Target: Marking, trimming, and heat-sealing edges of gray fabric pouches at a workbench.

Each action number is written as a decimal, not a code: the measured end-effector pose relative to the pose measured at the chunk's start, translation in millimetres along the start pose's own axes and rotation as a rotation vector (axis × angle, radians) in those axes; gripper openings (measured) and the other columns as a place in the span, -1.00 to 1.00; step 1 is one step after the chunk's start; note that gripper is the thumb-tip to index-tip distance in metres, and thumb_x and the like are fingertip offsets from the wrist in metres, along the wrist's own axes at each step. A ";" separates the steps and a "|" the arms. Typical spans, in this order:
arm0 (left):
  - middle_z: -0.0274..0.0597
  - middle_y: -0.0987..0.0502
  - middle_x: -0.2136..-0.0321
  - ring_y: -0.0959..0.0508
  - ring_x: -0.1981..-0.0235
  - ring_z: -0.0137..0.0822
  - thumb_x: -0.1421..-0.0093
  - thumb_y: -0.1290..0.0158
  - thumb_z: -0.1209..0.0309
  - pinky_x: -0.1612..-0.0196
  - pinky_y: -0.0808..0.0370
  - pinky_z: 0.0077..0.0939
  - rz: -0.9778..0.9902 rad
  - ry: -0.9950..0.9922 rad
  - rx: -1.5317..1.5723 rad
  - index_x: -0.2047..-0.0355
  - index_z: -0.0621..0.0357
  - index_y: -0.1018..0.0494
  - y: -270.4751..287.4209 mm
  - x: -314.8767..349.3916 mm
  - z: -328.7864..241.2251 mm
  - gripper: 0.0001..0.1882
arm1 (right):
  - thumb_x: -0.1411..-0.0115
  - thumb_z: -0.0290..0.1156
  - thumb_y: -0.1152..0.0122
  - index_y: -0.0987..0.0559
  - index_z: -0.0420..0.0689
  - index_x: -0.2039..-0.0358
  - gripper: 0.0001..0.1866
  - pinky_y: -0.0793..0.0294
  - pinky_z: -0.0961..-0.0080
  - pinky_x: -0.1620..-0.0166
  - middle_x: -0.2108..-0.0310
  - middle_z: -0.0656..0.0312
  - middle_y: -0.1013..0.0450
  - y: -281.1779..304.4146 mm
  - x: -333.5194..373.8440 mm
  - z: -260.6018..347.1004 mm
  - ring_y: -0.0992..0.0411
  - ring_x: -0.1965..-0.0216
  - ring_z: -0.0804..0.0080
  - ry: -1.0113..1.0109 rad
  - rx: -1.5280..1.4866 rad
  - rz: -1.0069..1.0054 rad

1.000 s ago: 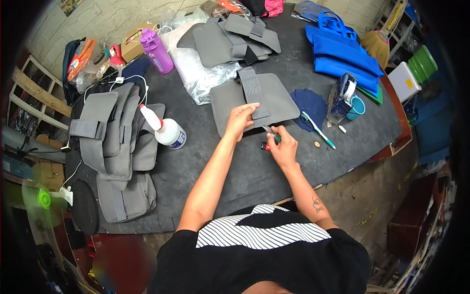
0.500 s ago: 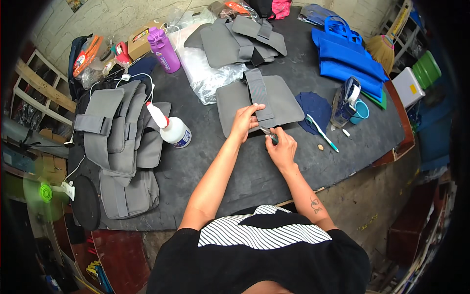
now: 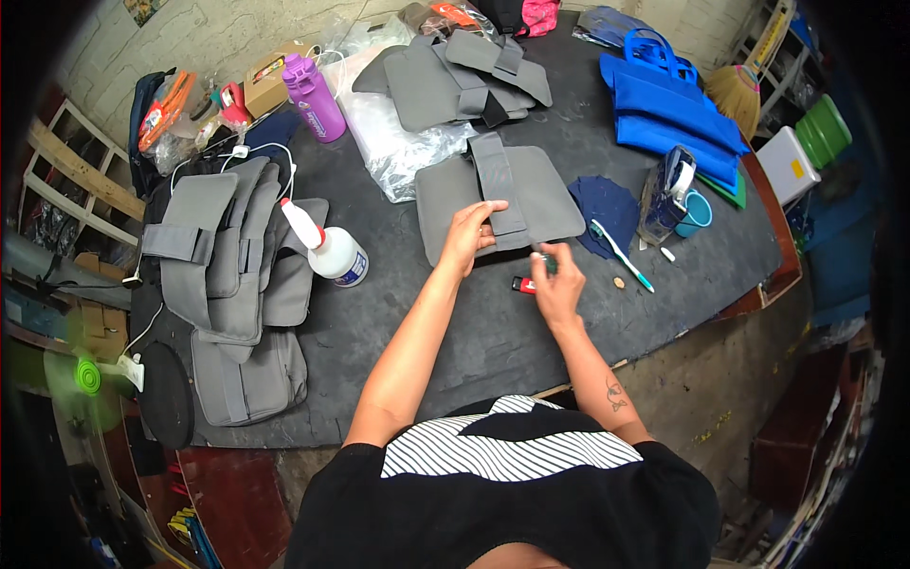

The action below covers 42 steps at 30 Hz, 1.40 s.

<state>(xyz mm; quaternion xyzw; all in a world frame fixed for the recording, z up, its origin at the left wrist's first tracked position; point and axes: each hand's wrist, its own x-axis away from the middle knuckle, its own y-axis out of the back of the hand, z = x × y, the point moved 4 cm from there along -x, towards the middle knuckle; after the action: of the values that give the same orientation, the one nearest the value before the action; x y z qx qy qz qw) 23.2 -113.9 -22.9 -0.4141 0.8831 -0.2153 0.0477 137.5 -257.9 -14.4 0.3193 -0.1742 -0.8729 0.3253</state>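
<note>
A grey fabric pad (image 3: 555, 204) with a wide strap (image 3: 498, 185) across its middle lies before me. My left hand (image 3: 466, 237) pinches the pad's near edge by the strap's lower end, thumb lying over the strap. To the right of it, just off the near edge, my right hand (image 3: 561, 284) is closed round small dark-green-handled thread snips (image 3: 548, 263); the blades are hard to make out. Beside the right fingers a red lighter (image 3: 523, 284) rests on the black tabletop.
Grey pads are stacked at left (image 3: 204, 251) and at the back (image 3: 431, 85). A white spray bottle (image 3: 338, 258) and purple bottle (image 3: 315, 100) stand left. On the right are a toothbrush (image 3: 623, 256), navy cloth (image 3: 607, 201), tape dispenser (image 3: 668, 194), blue cup (image 3: 697, 214) and blue bags (image 3: 673, 114).
My right hand has drawn away from the strap's end, a little right and down, with the snips. The red lighter has come into view. My left hand keeps its hold.
</note>
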 end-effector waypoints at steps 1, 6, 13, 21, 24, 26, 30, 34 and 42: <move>-0.27 -0.52 0.38 -0.52 0.42 -0.49 -0.26 0.12 0.23 0.36 -0.44 -0.63 0.002 0.000 0.000 0.14 0.18 -0.49 2.2 1.4 0.2 -0.67 | -0.08 -0.38 -0.22 -0.48 -0.18 0.32 -0.81 -0.39 0.41 0.44 0.51 0.14 -0.48 10.0 -1.6 -2.1 -0.47 0.51 0.34 0.014 0.008 -0.082; -0.33 -0.42 0.40 -0.38 0.46 -0.56 -0.18 0.01 0.47 0.40 -0.35 -0.64 -0.188 -0.007 -0.065 0.07 0.05 -0.20 8.0 9.9 10.0 -0.68 | 0.06 -0.30 -0.27 -0.49 -0.05 0.29 -0.71 -0.28 0.25 0.13 0.46 0.27 -0.44 45.0 -4.4 -48.8 -0.39 0.29 0.23 -0.022 0.427 -0.023; -0.36 -0.42 0.53 -0.37 0.52 -0.58 -0.07 -0.10 0.52 0.47 -0.27 -0.70 -0.174 -0.012 -0.107 -0.01 0.20 -0.11 -13.8 31.9 7.0 -0.47 | -0.03 -0.39 -0.23 -0.48 -0.20 0.21 -0.70 -0.35 0.43 0.18 0.33 0.14 -0.41 31.9 -40.7 -9.5 -0.38 0.28 0.30 0.090 -0.073 -0.016; -0.35 -0.45 0.54 -0.46 0.47 -0.52 -0.14 0.02 0.56 0.34 -0.39 -0.65 -0.312 -0.226 -0.361 0.28 0.26 -0.42 -0.2 30.0 3.8 -0.88 | -0.15 -0.51 -0.12 -0.37 -0.20 0.04 -0.66 -0.38 0.65 0.29 0.41 0.28 -0.44 -41.4 -49.8 -7.1 -0.38 0.39 0.62 -0.246 -0.714 0.425; -0.23 -0.48 0.25 -0.51 0.34 -0.45 -0.15 0.06 0.58 0.18 -0.45 -0.59 -0.136 -0.173 -0.255 0.33 0.23 -0.48 22.7 7.0 -9.7 -0.87 | -0.18 -0.57 -0.04 -0.36 -0.18 0.02 -0.68 -0.35 0.67 0.31 0.44 0.34 -0.42 -36.8 -43.4 5.6 -0.36 0.40 0.64 -0.335 -0.826 0.464; -0.21 -0.49 0.27 -0.52 0.31 -0.46 -0.12 0.03 0.61 0.21 -0.48 -0.61 0.051 -0.070 -0.119 0.22 0.20 -0.42 10.8 6.5 -22.5 -0.80 | -0.20 -0.54 -0.03 -0.36 -0.17 0.01 -0.68 -0.35 0.66 0.31 0.44 0.34 -0.42 -32.2 -44.5 3.0 -0.37 0.40 0.63 -0.325 -0.808 0.446; -0.21 -0.50 0.34 -0.52 0.34 -0.49 -0.09 -0.01 0.64 0.29 -0.48 -0.65 0.057 -0.052 -0.073 0.15 0.15 -0.35 -1.5 9.1 -13.8 -0.71 | -0.21 -0.51 -0.02 -0.37 -0.17 0.02 -0.70 -0.34 0.66 0.31 0.44 0.34 -0.43 -28.2 -42.5 -2.0 -0.36 0.41 0.64 -0.354 -0.855 0.432; -0.25 -0.50 0.38 -0.51 0.45 -0.54 -0.09 -0.03 0.64 0.39 -0.47 -0.68 -0.025 -0.028 -0.055 0.20 0.13 -0.32 -7.4 16.0 -3.0 -0.73 | -0.22 -0.47 -0.02 -0.41 -0.20 0.10 -0.77 -0.33 0.67 0.37 0.44 0.32 -0.44 -28.0 -44.3 -3.6 -0.35 0.45 0.65 -0.367 -0.876 0.362; -0.33 -0.47 0.53 -0.45 0.60 -0.59 -0.04 -0.02 0.66 0.58 -0.37 -0.73 -0.185 -0.178 -0.342 0.38 0.25 -0.40 -2.9 15.6 -1.5 -0.88 | -0.01 -0.42 -0.32 -0.43 -0.21 0.45 -0.77 -0.28 0.67 0.44 0.55 0.36 -0.35 -18.4 -42.4 16.0 -0.24 0.54 0.68 -0.053 -0.301 0.022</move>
<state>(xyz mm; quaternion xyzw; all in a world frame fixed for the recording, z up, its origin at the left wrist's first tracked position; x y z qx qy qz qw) 14.7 -126.7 -18.9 -0.5129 0.8573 -0.0283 0.0344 143.2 -214.1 6.8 0.2421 -0.0534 -0.8936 0.3741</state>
